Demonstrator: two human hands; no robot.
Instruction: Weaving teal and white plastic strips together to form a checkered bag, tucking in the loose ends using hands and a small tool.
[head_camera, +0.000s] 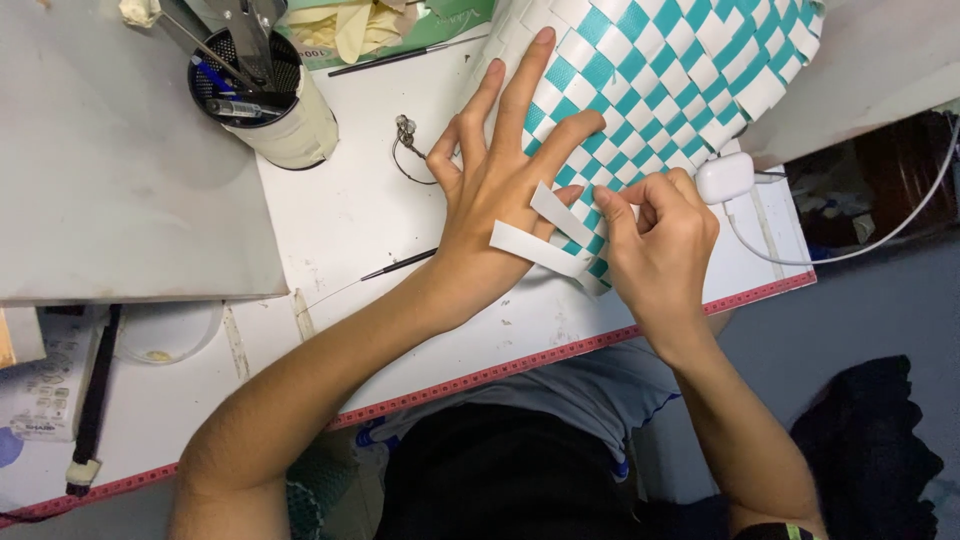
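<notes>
The fingers (520, 95) of the left hand (495, 190) are spread apart and pressed flat on the woven mat (650, 90), a sheet of teal and white strips plaited in a checker pattern that lies on the white bench (350, 210) and runs off the top edge of the view. Two loose white strips (545, 235) stick out from the near edge of the woven mat and cross over the back of the left hand's knuckles. The right hand (660, 245) sits just beside the left, at the same near edge of the woven mat, its fingers curled together and pinching what seems to be the end of one of those strips, though the grip itself is partly hidden behind the thumb. Just right of the woven mat's near corner a small white charger (724, 177) rests on the bench with its cable (850, 250) trailing off to the right. Left of the woven mat lie a small metal clasp on a thin wire (408, 140) and a thin dark needle tool (400, 264). Further left of the woven mat stands a round cup of tools (265, 95). A red measuring tape (560, 352) edges the bench on the side nearest the person.
</notes>
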